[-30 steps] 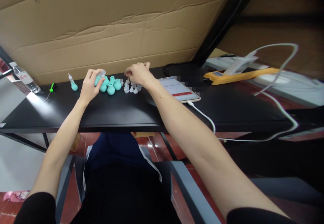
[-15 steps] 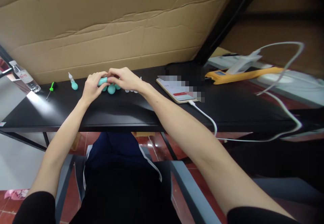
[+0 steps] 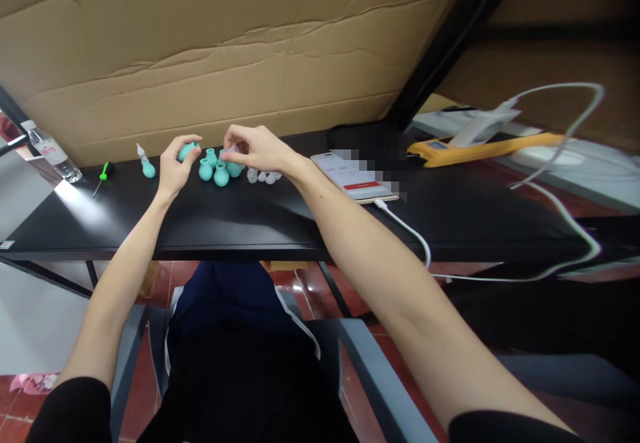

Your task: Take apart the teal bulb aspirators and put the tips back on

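My left hand [image 3: 173, 171] is closed around a teal rubber bulb [image 3: 187, 152], its open neck tilted to the right. My right hand [image 3: 253, 150] pinches a small clear plastic nozzle [image 3: 232, 151], partly hidden by the fingers. Between and below the hands, several teal bulbs [image 3: 221, 175] stand on the black table with open necks up; the right hand partly covers some. Several clear nozzle pieces [image 3: 261, 176] lie just right of them. Left of my left hand stands a teal bulb [image 3: 149, 169] with a clear pointed nozzle fitted on top.
A green-handled screwdriver [image 3: 104, 175] and a water bottle [image 3: 53, 152] are on the left of the black table [image 3: 240, 229]. On the right lie a phone [image 3: 350, 175] with a white charging cable [image 3: 407, 226] and a yellow power strip [image 3: 440, 152]. Cardboard [image 3: 225, 49] rises behind.
My hands, which met at the teal bulb, have moved apart. The left has gone slightly left with the bulb; the right has moved right, uncovering the standing bulbs and the bulb's open neck.
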`<action>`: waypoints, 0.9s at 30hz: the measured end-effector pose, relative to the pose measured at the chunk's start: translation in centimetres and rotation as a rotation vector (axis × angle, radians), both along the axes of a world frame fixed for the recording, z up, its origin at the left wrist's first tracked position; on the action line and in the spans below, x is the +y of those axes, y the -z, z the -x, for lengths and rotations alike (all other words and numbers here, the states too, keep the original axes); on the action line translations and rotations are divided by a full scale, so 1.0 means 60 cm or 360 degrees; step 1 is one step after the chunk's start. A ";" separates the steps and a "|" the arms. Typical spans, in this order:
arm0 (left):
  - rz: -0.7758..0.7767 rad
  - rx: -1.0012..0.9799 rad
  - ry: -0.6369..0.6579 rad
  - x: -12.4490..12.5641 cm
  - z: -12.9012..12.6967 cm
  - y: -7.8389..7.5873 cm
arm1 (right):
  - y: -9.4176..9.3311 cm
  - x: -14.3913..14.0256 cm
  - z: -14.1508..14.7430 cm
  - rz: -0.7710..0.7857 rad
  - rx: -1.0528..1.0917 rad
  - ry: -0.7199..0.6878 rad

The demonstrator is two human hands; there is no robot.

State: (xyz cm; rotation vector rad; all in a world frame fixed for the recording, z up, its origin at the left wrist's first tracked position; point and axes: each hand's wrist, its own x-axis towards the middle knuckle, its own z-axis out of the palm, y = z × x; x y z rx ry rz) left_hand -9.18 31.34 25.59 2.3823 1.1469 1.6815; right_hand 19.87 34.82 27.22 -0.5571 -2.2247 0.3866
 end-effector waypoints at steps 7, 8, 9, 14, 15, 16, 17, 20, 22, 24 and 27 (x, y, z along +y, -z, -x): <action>0.0210 -0.0128 -0.0388 0.016 0.015 0.008 | -0.003 0.017 -0.010 -0.0248 -0.0514 0.0037; 0.0245 -0.0160 -0.0406 0.017 0.015 0.009 | -0.004 0.018 -0.011 -0.0255 -0.0577 0.0037; 0.0279 -0.0191 -0.0422 0.017 0.015 0.009 | -0.006 0.018 -0.012 -0.0247 -0.0630 0.0042; 0.0452 -0.0248 -0.0444 0.009 0.009 0.010 | -0.010 0.014 -0.018 -0.0159 -0.0762 0.0056; 0.0488 -0.0234 -0.0441 0.006 0.008 0.009 | -0.010 0.013 -0.019 -0.0146 -0.0772 0.0058; 0.0521 -0.0208 -0.0439 0.002 0.007 0.008 | -0.011 0.012 -0.019 -0.0131 -0.0781 0.0060; 0.0550 -0.0173 -0.0439 -0.001 0.006 0.007 | -0.012 0.011 -0.020 -0.0116 -0.0788 0.0062; 0.0599 -0.0065 -0.0446 -0.007 0.003 0.005 | -0.015 0.008 -0.020 -0.0078 -0.0823 0.0049; 0.0608 -0.0058 -0.0452 -0.006 0.002 0.006 | -0.017 0.007 -0.020 -0.0069 -0.0841 0.0042; 0.0598 -0.0086 -0.0472 0.000 0.002 0.009 | -0.018 0.005 -0.021 -0.0070 -0.0847 0.0043; 0.0409 -0.0135 -0.0614 0.015 0.014 0.015 | -0.016 0.006 -0.022 -0.0074 -0.0828 0.0040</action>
